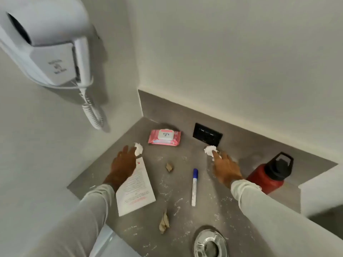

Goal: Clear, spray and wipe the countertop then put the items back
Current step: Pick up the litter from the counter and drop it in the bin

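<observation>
A metal drain [210,244] sits nearest, at six o'clock on the grey desk [185,184], which is flecked with white specks; just beyond it a crumpled brown scrap [164,223] lies at seven o'clock; a white marker [194,187] with a blue cap lies mid-desk, its long axis near twelve-to-six, cap toward twelve; a printed leaflet [134,191] lies at nine o'clock, partly under the left wrist; the left hand [124,165] reaches forward and its fingertips touch a white tissue wad [138,149]; the right hand [225,168] reaches to one o'clock, fingers on a second tissue wad [210,150]; whether either hand pinches its wad I cannot tell; a pink wipes pack [164,137] lies at twelve, long axis nine-to-three; a red bottle [269,175] with a black lid lies at three o'clock; a small brown scrap [169,167] lies centre.
</observation>
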### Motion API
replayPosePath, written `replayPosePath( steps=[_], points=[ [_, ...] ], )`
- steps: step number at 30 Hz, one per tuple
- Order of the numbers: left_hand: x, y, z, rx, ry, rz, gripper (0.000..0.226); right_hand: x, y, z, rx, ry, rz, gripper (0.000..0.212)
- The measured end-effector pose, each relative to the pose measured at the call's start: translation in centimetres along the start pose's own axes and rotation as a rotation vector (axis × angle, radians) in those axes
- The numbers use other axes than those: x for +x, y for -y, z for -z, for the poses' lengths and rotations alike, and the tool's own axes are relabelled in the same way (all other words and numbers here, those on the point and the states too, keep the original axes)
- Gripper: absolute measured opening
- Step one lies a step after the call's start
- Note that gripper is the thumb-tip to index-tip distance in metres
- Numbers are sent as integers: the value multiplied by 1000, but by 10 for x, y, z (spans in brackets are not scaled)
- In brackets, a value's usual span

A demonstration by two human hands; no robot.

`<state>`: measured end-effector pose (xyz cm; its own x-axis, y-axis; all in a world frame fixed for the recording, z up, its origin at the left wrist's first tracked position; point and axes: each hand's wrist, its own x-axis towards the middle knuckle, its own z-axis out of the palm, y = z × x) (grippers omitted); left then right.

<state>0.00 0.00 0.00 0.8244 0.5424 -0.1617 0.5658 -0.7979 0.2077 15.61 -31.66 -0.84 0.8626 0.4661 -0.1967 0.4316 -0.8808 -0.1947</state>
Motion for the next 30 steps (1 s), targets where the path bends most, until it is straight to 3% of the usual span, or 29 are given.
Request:
replayPosePath(
  steps=[7, 9, 13, 17, 21, 30],
  points=[
    [79, 7, -17, 40, 103, -64, 64, 48, -3, -18, 93, -63, -36, 49],
    [92, 8, -19, 30, 123, -76, 56, 56, -3, -21, 112, -102, -47, 42],
    [99, 4, -21, 27, 74, -136, 19, 60, -7, -31, 101, -98, -66, 39],
    [98, 2, -17, -49, 50, -70, 17, 63, -6, -37, 191, -83, -137, 35],
    [92, -2, -9, -116, -9, -40, 22, 60, 4, -32, 110, -83, -78, 31],
    [48, -25, 17, -234, -155, -278, 14, 33, 26, -13, 228, -156, 154, 27]
  ],
)
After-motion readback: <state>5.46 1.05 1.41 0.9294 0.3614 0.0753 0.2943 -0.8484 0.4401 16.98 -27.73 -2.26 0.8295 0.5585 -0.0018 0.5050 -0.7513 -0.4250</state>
